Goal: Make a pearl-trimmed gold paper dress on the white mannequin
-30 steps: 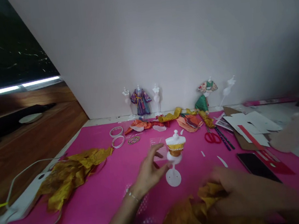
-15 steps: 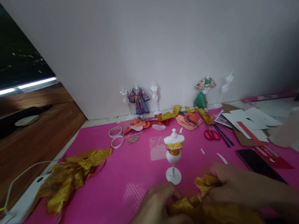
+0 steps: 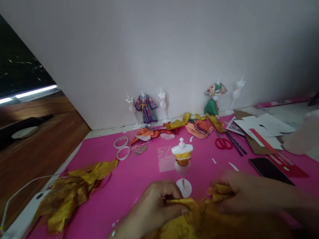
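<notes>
A crumpled piece of gold fabric [image 3: 177, 234] hangs over the mat's front edge, between both hands. My left hand [image 3: 159, 204] pinches its upper left edge between thumb and fingers. On the right, my right hand [image 3: 239, 193], a little blurred, grips a bunched part of the same cloth. Just beyond the hands stands a small white mannequin [image 3: 182, 148] on a round base, with a gold band and a row of pearls around its chest. A second heap of gold fabric [image 3: 77, 189] lies at the left on the pink mat [image 3: 115, 211].
Tape rolls [image 3: 121, 142], a beaded oval piece [image 3: 140, 150], orange fabric [image 3: 199, 129] and red scissors [image 3: 223, 143] lie farther back. At right are a phone [image 3: 270, 171], papers [image 3: 266, 125] and a pale container [image 3: 310, 131]. Dressed mannequins [image 3: 146, 107] stand along the wall.
My left hand has moved up and left, lifting the cloth's edge, so more gold fabric shows between the hands. My right hand still holds its bunched part. The view has shifted slightly.
</notes>
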Demonstrator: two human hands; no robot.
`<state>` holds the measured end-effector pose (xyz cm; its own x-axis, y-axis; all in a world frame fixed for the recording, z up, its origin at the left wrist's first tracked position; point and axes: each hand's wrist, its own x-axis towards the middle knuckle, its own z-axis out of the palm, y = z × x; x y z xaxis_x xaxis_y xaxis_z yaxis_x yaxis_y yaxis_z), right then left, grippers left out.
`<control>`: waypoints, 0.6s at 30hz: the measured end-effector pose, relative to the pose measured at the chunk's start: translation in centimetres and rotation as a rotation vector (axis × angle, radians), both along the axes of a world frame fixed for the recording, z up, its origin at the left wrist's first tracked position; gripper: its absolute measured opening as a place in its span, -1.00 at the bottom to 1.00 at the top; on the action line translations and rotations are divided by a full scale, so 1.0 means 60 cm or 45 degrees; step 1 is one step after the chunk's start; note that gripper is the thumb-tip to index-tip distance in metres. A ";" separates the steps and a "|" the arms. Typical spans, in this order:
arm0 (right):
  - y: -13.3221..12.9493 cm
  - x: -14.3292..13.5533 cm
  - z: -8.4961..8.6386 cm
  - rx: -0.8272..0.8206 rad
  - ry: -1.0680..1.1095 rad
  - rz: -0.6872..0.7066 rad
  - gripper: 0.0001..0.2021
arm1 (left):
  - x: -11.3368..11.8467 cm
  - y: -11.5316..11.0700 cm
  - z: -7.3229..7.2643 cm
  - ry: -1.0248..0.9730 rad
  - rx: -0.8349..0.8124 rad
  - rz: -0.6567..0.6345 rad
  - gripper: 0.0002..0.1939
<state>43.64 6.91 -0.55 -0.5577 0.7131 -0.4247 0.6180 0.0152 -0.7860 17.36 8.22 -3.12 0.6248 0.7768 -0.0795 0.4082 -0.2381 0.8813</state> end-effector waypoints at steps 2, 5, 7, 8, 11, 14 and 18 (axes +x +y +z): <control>-0.001 0.004 0.002 0.061 -0.045 0.015 -0.84 | 0.000 0.002 0.006 0.021 -0.027 -0.009 -0.74; -0.003 0.011 0.006 0.223 -0.126 0.062 -0.87 | -0.002 0.004 0.020 0.082 -0.138 -0.026 -0.72; -0.004 0.014 0.009 0.307 -0.152 0.106 -0.87 | -0.001 0.003 0.030 0.085 -0.190 -0.033 -0.75; -0.004 0.015 0.011 0.313 -0.156 0.122 -0.87 | 0.000 0.003 0.033 0.074 -0.194 -0.038 -0.76; -0.002 0.014 0.016 0.214 -0.128 0.154 -0.88 | 0.004 0.004 0.036 0.005 -0.250 -0.080 -0.77; 0.004 0.010 0.018 0.079 -0.044 0.136 -0.89 | 0.007 0.008 0.036 -0.081 -0.420 -0.155 -0.81; 0.012 0.003 0.013 -0.071 0.091 0.079 -0.80 | 0.010 0.015 0.049 0.063 -0.289 -0.236 -0.62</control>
